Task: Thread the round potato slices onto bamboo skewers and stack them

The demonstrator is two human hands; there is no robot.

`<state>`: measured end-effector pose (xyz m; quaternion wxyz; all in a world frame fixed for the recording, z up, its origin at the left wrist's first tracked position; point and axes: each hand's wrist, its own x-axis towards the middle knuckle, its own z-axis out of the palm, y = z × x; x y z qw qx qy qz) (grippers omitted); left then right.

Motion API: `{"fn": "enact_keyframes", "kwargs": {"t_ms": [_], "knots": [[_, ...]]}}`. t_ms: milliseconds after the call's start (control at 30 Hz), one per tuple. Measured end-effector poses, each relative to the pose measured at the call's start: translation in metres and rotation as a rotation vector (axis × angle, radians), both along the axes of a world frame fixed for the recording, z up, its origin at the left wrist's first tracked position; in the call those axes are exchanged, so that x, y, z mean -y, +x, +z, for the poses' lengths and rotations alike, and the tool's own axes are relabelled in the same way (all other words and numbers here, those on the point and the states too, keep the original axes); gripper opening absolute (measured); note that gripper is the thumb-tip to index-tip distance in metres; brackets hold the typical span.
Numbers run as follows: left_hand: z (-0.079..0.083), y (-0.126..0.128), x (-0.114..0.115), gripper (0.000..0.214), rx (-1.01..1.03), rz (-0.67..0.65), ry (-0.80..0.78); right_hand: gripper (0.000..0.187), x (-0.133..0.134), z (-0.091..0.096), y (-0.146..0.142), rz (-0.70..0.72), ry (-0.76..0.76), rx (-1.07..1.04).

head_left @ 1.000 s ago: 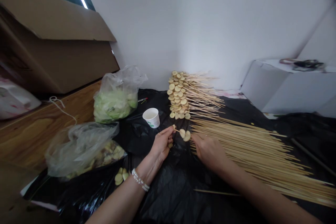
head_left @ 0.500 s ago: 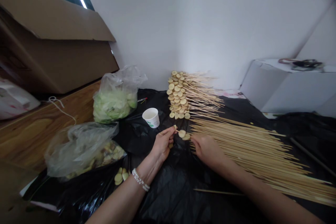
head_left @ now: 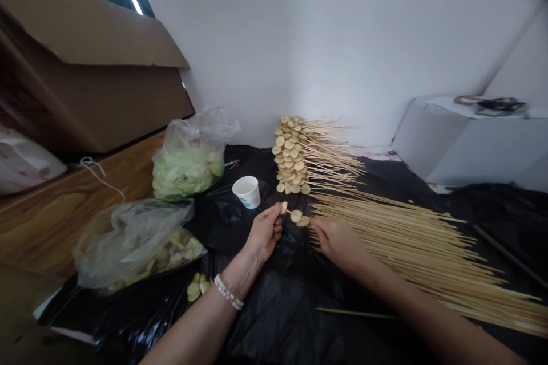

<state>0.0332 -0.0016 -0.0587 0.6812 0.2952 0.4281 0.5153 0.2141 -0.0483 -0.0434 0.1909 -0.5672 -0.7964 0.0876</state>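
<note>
My right hand is closed round a thin wooden skewer that carries two pale round slices, which look like potato. At the skewer's tip, my left hand pinches another potato slice. More slices show under the curled fingers of that hand, partly hidden. Just beyond, finished skewers of slices lie stacked with their sticks pointing right. Bare skewers are spread in a wide row beside and under my right forearm. Several loose slices lie left of my left wrist.
A white paper cup stands beyond my left hand. To the left are a clear bag of sliced green vegetable and an open bag of slices. Black plastic sheeting covers the surface. One skewer lies apart; a cardboard box stands behind.
The slice in my left hand now shows more fully at the skewer's tip, and my left fingers have shifted slightly. My right hand keeps nearly the same place.
</note>
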Motion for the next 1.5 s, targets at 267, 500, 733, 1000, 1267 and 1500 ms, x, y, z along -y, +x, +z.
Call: {"fn": "enact_keyframes", "kwargs": {"t_ms": [267, 500, 733, 1000, 1267, 1500], "knots": [[0.003, 0.002, 0.002, 0.041, -0.059, 0.055, 0.019, 0.03, 0.01, 0.001, -0.004, -0.004, 0.118, 0.202], [0.004, 0.004, 0.005, 0.041, -0.087, 0.045, 0.033, 0.027, 0.005, 0.003, -0.004, -0.028, -0.028, 0.072], [0.001, 0.005, 0.004, 0.041, -0.093, 0.056, 0.037, 0.029, 0.012, 0.0, -0.009, -0.039, 0.063, 0.184], [0.002, 0.005, 0.007, 0.042, -0.131, 0.038, 0.041, 0.028, 0.003, -0.002, -0.006, -0.008, -0.054, 0.028], [-0.002, 0.004, 0.005, 0.041, -0.114, 0.012, 0.048, 0.029, 0.008, -0.005, -0.006, 0.006, 0.097, 0.117], [-0.003, 0.005, 0.005, 0.039, -0.12, -0.007, 0.09, 0.028, 0.001, -0.002, -0.004, 0.013, -0.035, -0.033]]}}
